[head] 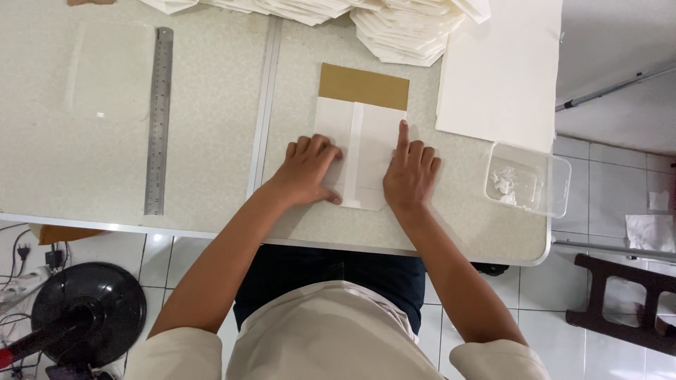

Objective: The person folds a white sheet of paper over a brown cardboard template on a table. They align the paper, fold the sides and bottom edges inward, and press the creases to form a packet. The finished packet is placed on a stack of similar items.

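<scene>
Pressing folded white paper (pixel 360 156) over brown card (pixel 363 86) on counter (pixel 211 141): left hand (pixel 308 172) flat, holding nothing, right hand (pixel 410 172) index creasing; best kept flaps aligned, pressure even.

The paper (pixel 360 151) lay on the table (pixel 211 204) under both hands. The left hand (pixel 308 171) pressed its left side, the right hand (pixel 410 174) its right edge. A ruler (pixel 159 119) lay far left of the left hand. A tub (pixel 528 179) sat just right of the right hand. Stacked paper (pixel 401 32) lay beyond the fingers.
</scene>
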